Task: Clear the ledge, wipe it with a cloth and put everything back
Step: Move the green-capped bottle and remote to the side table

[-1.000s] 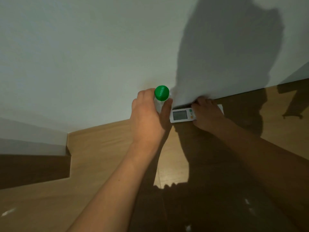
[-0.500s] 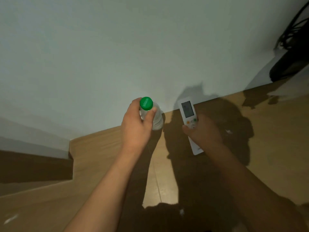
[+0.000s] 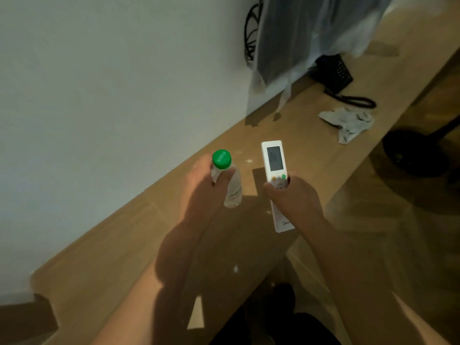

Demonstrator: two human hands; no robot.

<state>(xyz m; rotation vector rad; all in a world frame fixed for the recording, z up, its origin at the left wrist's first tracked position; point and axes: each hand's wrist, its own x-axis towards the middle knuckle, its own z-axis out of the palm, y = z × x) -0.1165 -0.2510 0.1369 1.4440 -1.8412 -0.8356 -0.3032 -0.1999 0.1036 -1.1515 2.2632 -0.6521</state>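
My left hand [image 3: 202, 185] grips a small clear water bottle [image 3: 232, 189] with a green cap, held above the wooden ledge [image 3: 119, 250]. A white remote control [image 3: 273, 160] with a grey screen is held upright in my right hand [image 3: 295, 197], its lower end sticking out below my palm. Both objects hang above the ledge, side by side and apart. A crumpled grey-white cloth [image 3: 348, 122] lies on the ledge farther right.
A black telephone [image 3: 333, 73] with a coiled cord sits at the far end of the ledge, under a hanging pale curtain [image 3: 293, 43]. Black cables [image 3: 250, 38] hang on the wall. A dark round stand base [image 3: 413, 153] is on the floor right of the ledge.
Both hands have lifted the bottle and the remote off the ledge by the wall. The view has swung right, bringing the cloth, telephone and curtain into sight.
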